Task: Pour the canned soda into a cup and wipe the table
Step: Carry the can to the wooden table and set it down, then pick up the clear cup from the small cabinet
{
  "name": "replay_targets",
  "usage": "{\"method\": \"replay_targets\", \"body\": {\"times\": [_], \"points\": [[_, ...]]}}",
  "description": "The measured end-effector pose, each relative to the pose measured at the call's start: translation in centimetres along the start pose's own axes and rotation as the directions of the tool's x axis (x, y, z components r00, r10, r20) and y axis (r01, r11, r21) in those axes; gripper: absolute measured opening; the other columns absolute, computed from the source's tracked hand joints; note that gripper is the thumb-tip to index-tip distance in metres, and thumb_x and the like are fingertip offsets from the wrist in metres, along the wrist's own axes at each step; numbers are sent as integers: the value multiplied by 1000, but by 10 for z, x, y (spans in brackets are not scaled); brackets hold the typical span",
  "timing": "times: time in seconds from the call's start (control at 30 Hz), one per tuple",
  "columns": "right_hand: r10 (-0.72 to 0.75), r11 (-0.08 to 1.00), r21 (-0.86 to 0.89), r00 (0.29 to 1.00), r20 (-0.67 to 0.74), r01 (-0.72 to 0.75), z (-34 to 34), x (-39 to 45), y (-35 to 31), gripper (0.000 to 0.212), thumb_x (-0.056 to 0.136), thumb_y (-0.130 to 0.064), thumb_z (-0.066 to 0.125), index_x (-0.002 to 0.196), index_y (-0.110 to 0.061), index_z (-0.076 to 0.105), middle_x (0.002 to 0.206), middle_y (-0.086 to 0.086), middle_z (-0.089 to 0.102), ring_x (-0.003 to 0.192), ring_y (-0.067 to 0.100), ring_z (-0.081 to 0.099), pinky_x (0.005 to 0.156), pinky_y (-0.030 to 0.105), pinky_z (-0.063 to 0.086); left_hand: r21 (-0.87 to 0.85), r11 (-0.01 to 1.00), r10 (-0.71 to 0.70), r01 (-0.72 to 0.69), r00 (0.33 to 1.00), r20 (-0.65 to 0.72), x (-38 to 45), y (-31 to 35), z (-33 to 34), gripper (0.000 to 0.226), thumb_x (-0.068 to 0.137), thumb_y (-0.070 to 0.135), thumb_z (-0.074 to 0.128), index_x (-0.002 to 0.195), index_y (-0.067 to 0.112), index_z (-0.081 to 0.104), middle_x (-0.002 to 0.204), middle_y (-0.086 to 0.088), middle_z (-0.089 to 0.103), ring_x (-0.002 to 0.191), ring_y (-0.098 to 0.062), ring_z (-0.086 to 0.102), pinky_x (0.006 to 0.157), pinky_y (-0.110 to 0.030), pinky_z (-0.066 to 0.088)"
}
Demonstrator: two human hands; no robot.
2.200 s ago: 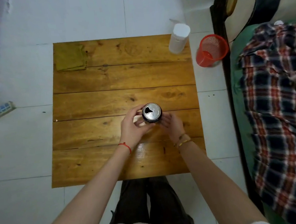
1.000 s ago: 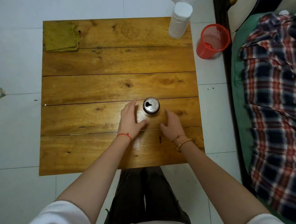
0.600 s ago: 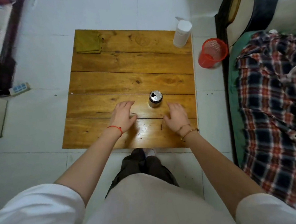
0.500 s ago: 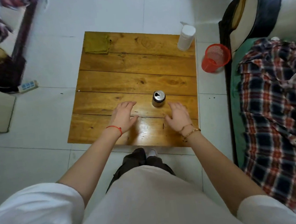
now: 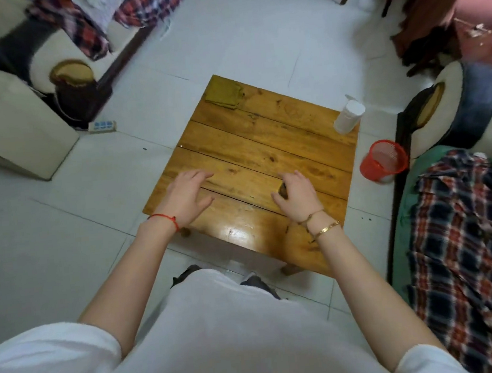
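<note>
The soda can stands on the wooden table near its right front. It is almost wholly hidden under my right hand, whose fingers and thumb curl round it; only a dark sliver shows. My left hand hovers over the table's left edge with fingers spread, holding nothing. A white cup stands at the far right corner. A folded olive-green cloth lies at the far left corner.
A red mesh bin stands on the tiled floor right of the table. A bed with a plaid blanket runs along the right. A cream box and a power strip are on the left.
The view has risen and swung, so the table looks smaller and turned. My right hand has moved from beside the can onto it. My left hand has drifted left, away from the can.
</note>
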State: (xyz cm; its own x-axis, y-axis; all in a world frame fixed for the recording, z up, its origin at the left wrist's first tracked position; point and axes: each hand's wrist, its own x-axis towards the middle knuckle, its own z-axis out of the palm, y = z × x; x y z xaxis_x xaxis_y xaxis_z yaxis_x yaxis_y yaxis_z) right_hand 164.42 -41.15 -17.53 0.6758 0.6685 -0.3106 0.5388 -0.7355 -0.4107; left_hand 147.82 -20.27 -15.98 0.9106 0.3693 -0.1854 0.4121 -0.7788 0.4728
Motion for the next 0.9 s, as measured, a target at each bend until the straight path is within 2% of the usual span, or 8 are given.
{"method": "replay_targets", "body": {"times": [0.23,0.53,0.9], "points": [[-218,974,-50,975,36,220,8,18,-78,53,94,-33,55,141,-11,43,139,11,51,134,28,40,112,41,31,-82,978,-200,190,970,-136,-69,-58,-33,51,93,33,61,141,20,49,141,-5,52,132,-26,44,111,-47,37],[-411,898,-96,896,171,430,68,44,-230,54,95,-36,53,142,-13,41,141,10,50,133,26,42,110,39,35,-144,909,-416,390,866,-279,-163,-175,-91,48,92,27,64,137,16,53,139,-5,55,130,-28,46,110,-45,38],[-610,764,-107,766,203,636,146,59,-441,55,95,-36,53,142,-11,42,141,12,50,137,31,37,114,43,30,-181,826,-560,533,745,-362,-277,-317,-172,48,93,28,62,139,18,51,140,-4,53,130,-28,44,109,-46,38]]}}
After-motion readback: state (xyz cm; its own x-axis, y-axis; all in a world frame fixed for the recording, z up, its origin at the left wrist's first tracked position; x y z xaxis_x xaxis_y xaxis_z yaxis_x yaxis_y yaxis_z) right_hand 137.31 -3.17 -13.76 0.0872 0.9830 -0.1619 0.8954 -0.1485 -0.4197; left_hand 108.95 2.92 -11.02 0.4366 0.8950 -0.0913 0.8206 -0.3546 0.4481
